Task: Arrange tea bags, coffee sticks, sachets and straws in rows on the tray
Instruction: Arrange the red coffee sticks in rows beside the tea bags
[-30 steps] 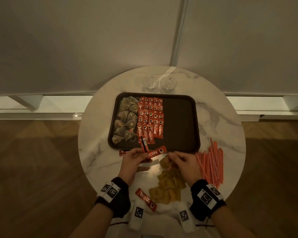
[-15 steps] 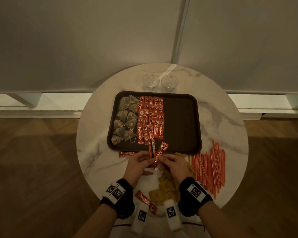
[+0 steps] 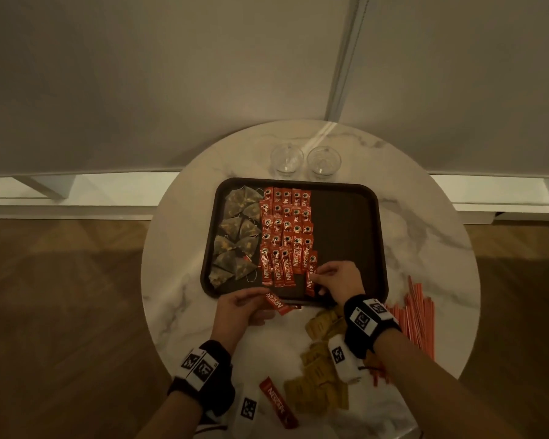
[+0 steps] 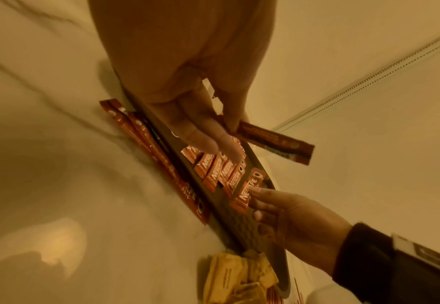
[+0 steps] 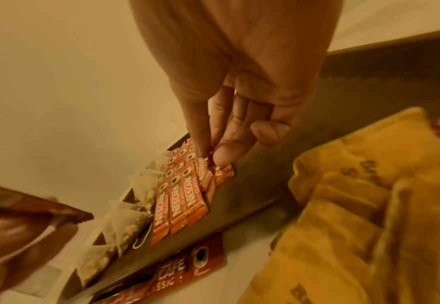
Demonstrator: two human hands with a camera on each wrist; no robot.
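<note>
A dark brown tray holds pyramid tea bags at its left and rows of red coffee sticks beside them. My right hand reaches over the tray's front part and pinches the end of a coffee stick lying at the right end of the nearest row. My left hand hovers at the tray's front edge and holds another coffee stick between thumb and fingers. Yellow sachets lie heaped on the table in front of the tray, and red straws lie to their right.
Two clear glasses stand behind the tray on the round marble table. One loose coffee stick lies near the table's front edge, and more sticks lie against the tray's front rim. The tray's right half is bare.
Both hands were together in front of the tray holding sticks. My right hand has moved forward onto the tray with one stick; my left stays at the front edge with another.
</note>
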